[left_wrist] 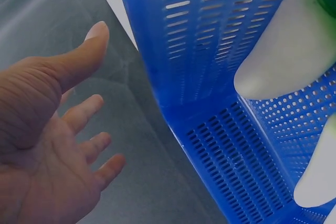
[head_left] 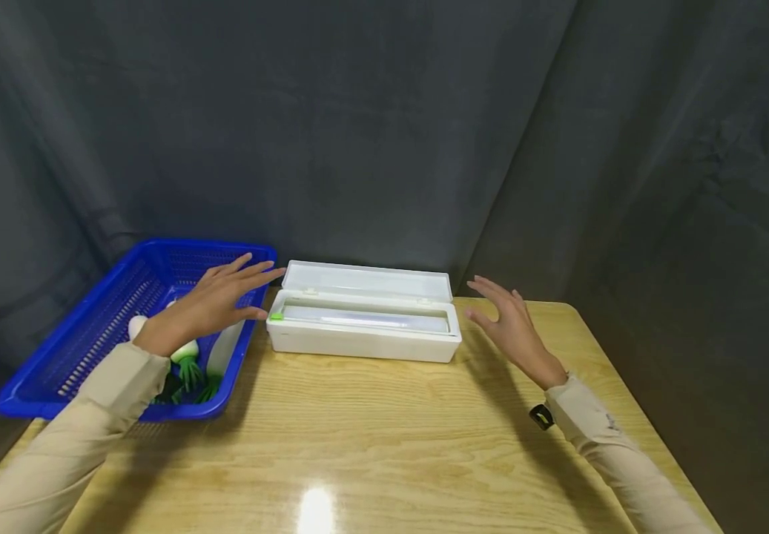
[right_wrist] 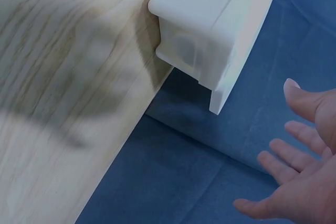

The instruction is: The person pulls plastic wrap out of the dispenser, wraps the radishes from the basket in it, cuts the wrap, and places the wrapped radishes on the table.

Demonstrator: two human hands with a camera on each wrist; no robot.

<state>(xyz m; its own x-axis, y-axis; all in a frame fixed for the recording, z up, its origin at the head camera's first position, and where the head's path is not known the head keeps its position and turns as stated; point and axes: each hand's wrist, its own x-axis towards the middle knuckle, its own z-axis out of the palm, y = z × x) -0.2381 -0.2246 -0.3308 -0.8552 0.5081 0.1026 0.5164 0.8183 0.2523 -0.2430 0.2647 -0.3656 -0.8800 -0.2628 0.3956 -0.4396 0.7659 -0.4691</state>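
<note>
A long white cling film dispenser (head_left: 364, 348) stands at the back of the table, its lid (head_left: 367, 279) tipped back. Inside lies a pale roll (head_left: 365, 319), and a small green slider (head_left: 277, 317) sits at the left end. My left hand (head_left: 207, 305) hovers over the right side of the blue basket, fingers spread toward the dispenser's left end. Beyond the right end my right hand (head_left: 512, 330) is held in the air, fingers apart and palm turned inward. Neither hand holds anything; in the right wrist view, a gap separates the hand (right_wrist: 299, 171) from the dispenser (right_wrist: 199, 9).
The blue plastic basket (head_left: 17, 404) stands on the left of the table, with white vegetables with green tops (head_left: 187, 371) inside. Wood-grained tabletop (head_left: 357, 430) extends in front of the dispenser. A dark grey curtain (head_left: 371, 133) hangs close behind.
</note>
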